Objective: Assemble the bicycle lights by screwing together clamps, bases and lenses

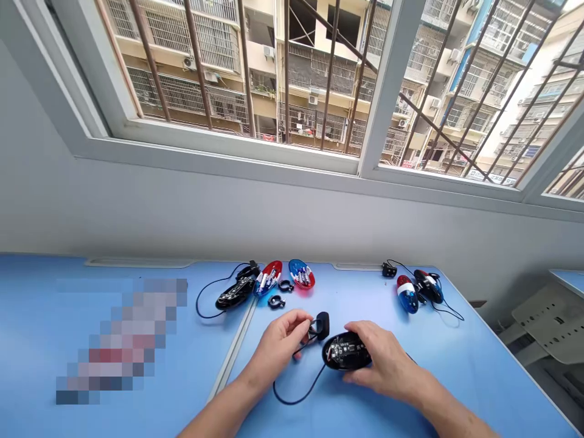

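Note:
My left hand (287, 336) pinches a small black part (322, 326) with a ring-like bracket and a thin cable, its fingers covering some of it. The cable (292, 401) loops down over the blue table to a black oval housing (342, 351) with a circuit board and white print on its face. My right hand (383, 359) grips this housing at its right end, thumb and fingers on opposite edges. Behind the hands lie two red-and-blue translucent shells (268, 278) (302, 274) with batteries inside, and two black ring clamps (276, 302) (286, 286).
A second black housing (235, 293) with a coiled cable lies back left. At the right are a red, white and blue light unit (407, 294), a black cabled part (429, 286) and a small black box (389, 269). A blurred patch (123, 340) covers the left. A barred window stands behind.

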Demonstrator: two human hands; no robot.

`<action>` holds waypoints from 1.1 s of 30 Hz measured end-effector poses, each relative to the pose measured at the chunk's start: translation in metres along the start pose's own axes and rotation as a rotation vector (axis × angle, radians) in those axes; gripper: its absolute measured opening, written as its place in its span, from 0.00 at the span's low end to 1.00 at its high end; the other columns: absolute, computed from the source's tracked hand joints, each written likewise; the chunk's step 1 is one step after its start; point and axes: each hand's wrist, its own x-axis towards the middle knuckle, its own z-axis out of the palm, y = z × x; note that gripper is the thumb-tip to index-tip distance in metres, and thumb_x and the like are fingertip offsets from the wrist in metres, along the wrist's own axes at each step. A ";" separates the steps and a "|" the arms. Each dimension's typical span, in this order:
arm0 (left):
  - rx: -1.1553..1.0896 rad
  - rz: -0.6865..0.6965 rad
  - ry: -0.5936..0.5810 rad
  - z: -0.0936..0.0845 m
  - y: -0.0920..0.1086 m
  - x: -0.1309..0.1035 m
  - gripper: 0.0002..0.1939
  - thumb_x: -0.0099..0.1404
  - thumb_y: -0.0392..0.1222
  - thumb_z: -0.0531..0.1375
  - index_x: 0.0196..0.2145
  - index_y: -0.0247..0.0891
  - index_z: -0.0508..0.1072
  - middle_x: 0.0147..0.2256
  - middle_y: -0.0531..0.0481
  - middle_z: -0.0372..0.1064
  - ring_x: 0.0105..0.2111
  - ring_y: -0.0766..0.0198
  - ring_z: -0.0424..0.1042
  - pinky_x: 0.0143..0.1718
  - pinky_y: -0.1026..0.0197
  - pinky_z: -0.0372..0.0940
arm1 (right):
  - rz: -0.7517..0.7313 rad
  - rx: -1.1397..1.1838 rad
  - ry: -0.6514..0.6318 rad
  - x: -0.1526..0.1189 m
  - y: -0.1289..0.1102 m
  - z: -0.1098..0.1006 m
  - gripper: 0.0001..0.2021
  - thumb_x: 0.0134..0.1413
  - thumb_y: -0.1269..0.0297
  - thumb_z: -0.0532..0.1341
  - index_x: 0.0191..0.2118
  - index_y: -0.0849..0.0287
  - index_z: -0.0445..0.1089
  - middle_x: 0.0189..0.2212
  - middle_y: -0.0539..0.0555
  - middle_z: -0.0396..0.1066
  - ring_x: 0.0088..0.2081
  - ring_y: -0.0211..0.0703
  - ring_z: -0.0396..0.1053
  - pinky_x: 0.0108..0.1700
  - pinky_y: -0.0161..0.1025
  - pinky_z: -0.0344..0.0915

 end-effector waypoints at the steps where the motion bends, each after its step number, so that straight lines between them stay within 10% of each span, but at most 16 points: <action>1: 0.021 0.005 0.008 -0.001 0.000 0.001 0.18 0.50 0.54 0.59 0.32 0.37 0.71 0.23 0.53 0.66 0.27 0.61 0.66 0.21 0.65 0.61 | 0.005 0.005 0.001 0.000 0.000 0.000 0.31 0.41 0.62 0.70 0.53 0.56 0.62 0.47 0.58 0.70 0.46 0.53 0.68 0.46 0.46 0.65; 10: 0.185 -0.025 0.053 -0.006 0.001 0.005 0.17 0.49 0.54 0.58 0.31 0.38 0.70 0.22 0.53 0.65 0.27 0.58 0.68 0.18 0.66 0.59 | -0.004 0.155 0.097 -0.002 0.000 -0.005 0.27 0.41 0.60 0.69 0.49 0.55 0.64 0.42 0.54 0.71 0.42 0.48 0.67 0.42 0.41 0.63; 20: 0.132 -0.078 0.033 -0.006 0.006 0.005 0.24 0.46 0.56 0.58 0.36 0.35 0.71 0.20 0.56 0.65 0.19 0.64 0.63 0.23 0.63 0.60 | 0.297 1.103 -0.102 0.009 0.007 -0.012 0.29 0.48 0.37 0.57 0.30 0.65 0.70 0.26 0.57 0.73 0.22 0.34 0.62 0.16 0.28 0.54; 33: 0.147 -0.055 0.001 -0.007 -0.005 0.009 0.24 0.49 0.56 0.58 0.36 0.34 0.73 0.19 0.55 0.67 0.18 0.65 0.63 0.24 0.62 0.60 | 0.406 1.146 -0.096 0.011 0.008 -0.009 0.33 0.50 0.33 0.53 0.33 0.67 0.70 0.21 0.55 0.70 0.18 0.33 0.63 0.15 0.28 0.56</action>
